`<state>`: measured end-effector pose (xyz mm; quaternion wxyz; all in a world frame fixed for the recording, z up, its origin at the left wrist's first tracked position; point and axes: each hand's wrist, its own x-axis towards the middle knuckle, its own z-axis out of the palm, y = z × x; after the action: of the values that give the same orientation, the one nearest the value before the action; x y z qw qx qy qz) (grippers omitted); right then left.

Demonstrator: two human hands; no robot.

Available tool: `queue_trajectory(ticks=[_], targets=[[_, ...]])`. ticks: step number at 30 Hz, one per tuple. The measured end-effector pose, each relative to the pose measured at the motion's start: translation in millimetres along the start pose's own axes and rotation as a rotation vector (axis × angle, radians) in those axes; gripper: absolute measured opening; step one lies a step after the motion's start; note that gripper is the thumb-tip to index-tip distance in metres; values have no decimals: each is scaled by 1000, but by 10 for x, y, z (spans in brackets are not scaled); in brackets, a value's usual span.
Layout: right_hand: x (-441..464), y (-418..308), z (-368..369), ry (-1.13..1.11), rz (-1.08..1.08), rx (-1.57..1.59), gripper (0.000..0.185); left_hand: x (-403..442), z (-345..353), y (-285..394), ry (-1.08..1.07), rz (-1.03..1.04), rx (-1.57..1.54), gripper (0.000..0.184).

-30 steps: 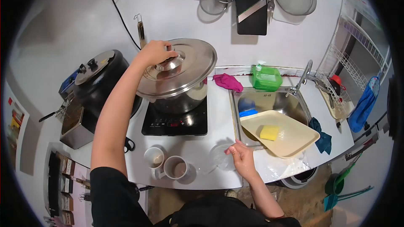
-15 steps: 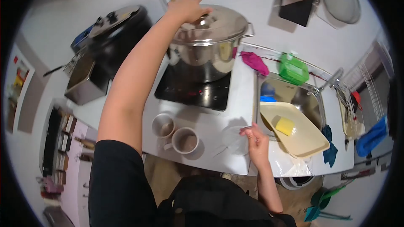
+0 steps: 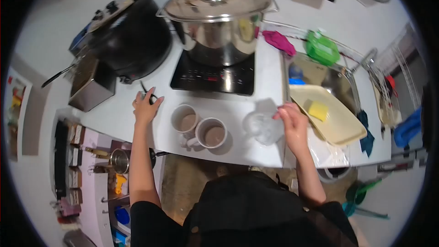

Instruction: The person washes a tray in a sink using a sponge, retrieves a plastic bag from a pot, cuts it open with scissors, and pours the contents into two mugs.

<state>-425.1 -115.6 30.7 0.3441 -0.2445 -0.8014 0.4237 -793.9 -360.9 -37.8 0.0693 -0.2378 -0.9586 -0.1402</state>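
My left hand [image 3: 147, 106] is at the counter left of the mugs. Its fingers are apart around a small black item [image 3: 149, 94] with thin curved parts; whether it grips that item is unclear. My right hand [image 3: 293, 123], fingers pinched, holds the edge of a crumpled-looking clear plastic thing [image 3: 264, 129] over the counter; its exact kind is not plain. Between my hands, one white mug [image 3: 184, 118] and another white mug [image 3: 211, 133] stand side by side, both containing a brownish drink.
A lidded steel stockpot [image 3: 219, 32] stands on a black induction cooktop [image 3: 212, 78]. Left are a large black pot [image 3: 132, 41] and a square metal container [image 3: 93, 83]. Right, a cream tray [image 3: 340, 121] with a yellow sponge [image 3: 318, 110] rests across the sink [image 3: 336, 77].
My left hand has left the stockpot's lid and come down to the black item on the counter. My right hand keeps the clear plastic. The view has tilted downward.
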Motion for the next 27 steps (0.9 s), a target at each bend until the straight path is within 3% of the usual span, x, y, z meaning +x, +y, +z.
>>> queue_trajectory(ticks=[3,4,7,10,13,16,19,21,22,23,27], targets=[[-18,51,12,-66,-12,-38,19,-43,170,5,-95,6,-41,48],[-21,38,4,-89,-34,-30,18,-57,236,-15,-22,-15,-114,35],[8,-75,-104,-46,-30,-51,17,-196,227,-101,92,28,-62,27],[-54,-75,-266,-37,-23,-68,16,-475,42,-267,205,109,-332,19],[-128,-109,-411,-14,-34,-76,17,-926,-627,-75,336,92,-615,21],[-175,-101,-516,-13,-134,-136,18,-1321,-1226,125,181,291,-984,23],[-179,-153,-638,-47,-125,-127,19,-1786,-1455,893,-77,378,-1204,29],[-242,-165,-718,-82,-92,-108,19,-1819,-1455,1538,-462,705,-1231,23],[-290,-170,-759,-101,-73,-99,19,-1868,-1348,1824,-638,651,-1177,18],[-325,-172,-798,-120,-53,-94,19,-1870,-1030,2073,-555,810,-1062,24],[-424,-115,-800,-165,-107,-110,18,-1977,198,2526,-353,745,-916,29]])
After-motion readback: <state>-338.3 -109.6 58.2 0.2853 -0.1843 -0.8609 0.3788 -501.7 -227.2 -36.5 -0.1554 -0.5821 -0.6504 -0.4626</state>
